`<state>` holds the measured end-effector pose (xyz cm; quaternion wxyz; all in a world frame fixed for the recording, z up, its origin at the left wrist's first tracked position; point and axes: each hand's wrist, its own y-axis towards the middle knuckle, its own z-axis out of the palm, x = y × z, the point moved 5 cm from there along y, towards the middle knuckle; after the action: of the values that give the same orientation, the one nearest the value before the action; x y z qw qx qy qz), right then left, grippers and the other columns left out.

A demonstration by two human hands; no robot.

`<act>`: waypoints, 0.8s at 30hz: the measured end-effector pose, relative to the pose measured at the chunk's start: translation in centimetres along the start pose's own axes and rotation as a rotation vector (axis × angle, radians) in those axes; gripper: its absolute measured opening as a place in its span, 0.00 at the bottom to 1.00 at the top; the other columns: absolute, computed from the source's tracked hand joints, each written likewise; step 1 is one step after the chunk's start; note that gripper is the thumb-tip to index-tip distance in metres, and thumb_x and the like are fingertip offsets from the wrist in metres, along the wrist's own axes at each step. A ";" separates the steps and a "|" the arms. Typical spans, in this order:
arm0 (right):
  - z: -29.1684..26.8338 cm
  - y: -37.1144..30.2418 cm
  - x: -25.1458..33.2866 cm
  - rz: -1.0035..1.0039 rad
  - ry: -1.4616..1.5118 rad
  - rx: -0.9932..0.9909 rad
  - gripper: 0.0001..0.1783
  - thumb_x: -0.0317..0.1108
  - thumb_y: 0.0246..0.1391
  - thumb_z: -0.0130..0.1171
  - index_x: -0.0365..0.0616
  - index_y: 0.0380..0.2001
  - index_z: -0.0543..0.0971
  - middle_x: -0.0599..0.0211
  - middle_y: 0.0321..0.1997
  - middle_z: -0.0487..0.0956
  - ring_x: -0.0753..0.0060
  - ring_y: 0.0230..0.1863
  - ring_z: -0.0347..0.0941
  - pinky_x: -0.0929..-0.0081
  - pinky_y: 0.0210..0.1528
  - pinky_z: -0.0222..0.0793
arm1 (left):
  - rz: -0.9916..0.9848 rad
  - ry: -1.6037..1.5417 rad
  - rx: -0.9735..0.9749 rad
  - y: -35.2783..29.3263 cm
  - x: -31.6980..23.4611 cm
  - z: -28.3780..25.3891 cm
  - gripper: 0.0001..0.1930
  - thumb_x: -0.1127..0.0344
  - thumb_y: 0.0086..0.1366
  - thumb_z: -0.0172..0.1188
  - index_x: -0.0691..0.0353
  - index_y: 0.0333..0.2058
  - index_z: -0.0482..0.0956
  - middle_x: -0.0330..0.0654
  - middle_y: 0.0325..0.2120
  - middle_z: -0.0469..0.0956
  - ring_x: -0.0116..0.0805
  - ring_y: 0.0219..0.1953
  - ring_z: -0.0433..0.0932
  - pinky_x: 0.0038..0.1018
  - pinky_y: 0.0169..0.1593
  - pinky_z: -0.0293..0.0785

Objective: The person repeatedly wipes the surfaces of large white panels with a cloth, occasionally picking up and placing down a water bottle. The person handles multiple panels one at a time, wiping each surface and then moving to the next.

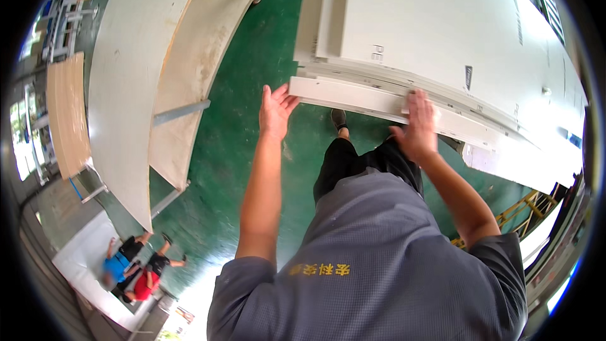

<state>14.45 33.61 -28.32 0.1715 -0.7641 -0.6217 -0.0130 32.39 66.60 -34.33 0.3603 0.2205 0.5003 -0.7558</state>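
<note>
Along the near edge of the panel stack: a long white strip (pixel 353 96) is lying crosswise in front of the person, its left end reaching toward the left hand and its right part running under the right hand.
Left hand (pixel 275 113): spreading its fingers and thumb, palm turned toward the strip's end; the fingertips are meeting the corner or stopping just beside it — I cannot tell which. It is pinching nothing, and seems placed there to guard or line up that end.
Right hand (pixel 419 127): lying over the strip with its thumb standing apart, not visibly pinching anything; motion is blurring the fingertips. It is probably resting there to steady the strip's length.
Panel stack (pixel 429 25): spreading away beyond the strip, white sheets with dark printed marks; the upper sheets are sitting back from the lower ones at the left, leaving stepped edges showing.
Person's stance: standing close against the stack, one shoe (pixel 338 117) showing below the strip, so both arms are reaching forward.
Green floor (pixel 243 50): separating the stack from a pale counter (pixel 129 82) at left, which is standing on metal legs with a lower shelf (pixel 189 57).
Far lower left: two other people, in blue (pixel 116 266) and red (pixel 144 285) shirts — well apart from the strip.
</note>
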 end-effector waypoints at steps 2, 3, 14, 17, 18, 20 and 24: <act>0.1 5.0 9.5 -0.118 0.130 0.132 0.55 0.51 0.54 0.69 0.35 0.74 0.52 0.44 0.78 0.52 0.44 0.80 0.44 0.51 0.80 0.42 | -0.042 -0.151 0.004 0.1 0.4 0.0 0.42 0.35 0.77 0.34 0.75 0.61 0.69 0.54 0.55 0.76 0.44 0.57 0.75 0.39 0.67 0.69; 0.7 6.9 13.9 -0.277 0.147 0.069 0.53 0.50 0.53 0.69 0.33 0.72 0.55 0.46 0.77 0.56 0.44 0.79 0.47 0.52 0.79 0.43 | -0.051 -0.198 -0.022 0.0 0.6 0.2 0.40 0.34 0.76 0.35 0.71 0.60 0.70 0.50 0.52 0.78 0.41 0.53 0.76 0.35 0.62 0.72; 1.0 10.0 18.7 -0.435 -0.076 0.092 0.55 0.45 0.47 0.69 0.32 0.73 0.56 0.47 0.80 0.51 0.50 0.81 0.43 0.57 0.80 0.41 | 0.004 -0.172 0.035 0.4 0.1 -0.3 0.37 0.33 0.75 0.37 0.64 0.61 0.66 0.55 0.51 0.80 0.40 0.51 0.78 0.35 0.60 0.71; 2.0 12.8 22.8 -0.472 -0.013 0.046 0.56 0.43 0.46 0.70 0.31 0.73 0.55 0.47 0.80 0.50 0.48 0.81 0.43 0.55 0.80 0.41 | 0.025 -0.211 0.057 0.5 -0.3 -0.2 0.37 0.33 0.75 0.38 0.65 0.60 0.65 0.57 0.51 0.81 0.38 0.48 0.79 0.33 0.58 0.71; 2.1 13.3 23.4 -0.495 0.005 0.029 0.56 0.43 0.46 0.71 0.30 0.73 0.54 0.46 0.80 0.49 0.48 0.81 0.43 0.54 0.80 0.41 | 0.028 -0.231 0.068 0.4 -0.3 -0.2 0.37 0.33 0.75 0.38 0.65 0.60 0.65 0.57 0.50 0.81 0.37 0.48 0.79 0.32 0.58 0.71; 1.7 12.1 21.4 -0.462 -0.043 0.058 0.57 0.44 0.46 0.70 0.29 0.73 0.53 0.46 0.80 0.49 0.48 0.81 0.43 0.55 0.80 0.42 | 0.024 -0.217 0.039 0.2 -0.5 -0.5 0.36 0.34 0.75 0.38 0.65 0.60 0.65 0.57 0.50 0.81 0.36 0.46 0.79 0.31 0.57 0.71; 1.7 11.1 20.9 -0.399 -0.053 0.067 0.58 0.43 0.45 0.71 0.30 0.73 0.53 0.47 0.80 0.50 0.48 0.82 0.42 0.56 0.80 0.41 | 0.035 -0.202 0.041 0.5 0.0 -0.4 0.36 0.35 0.76 0.38 0.66 0.61 0.64 0.58 0.52 0.81 0.36 0.45 0.78 0.31 0.56 0.72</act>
<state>29.43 51.95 -27.81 0.1745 -0.6197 -0.7652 -0.0061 32.77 66.83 -34.82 0.4173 0.1590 0.4422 -0.7779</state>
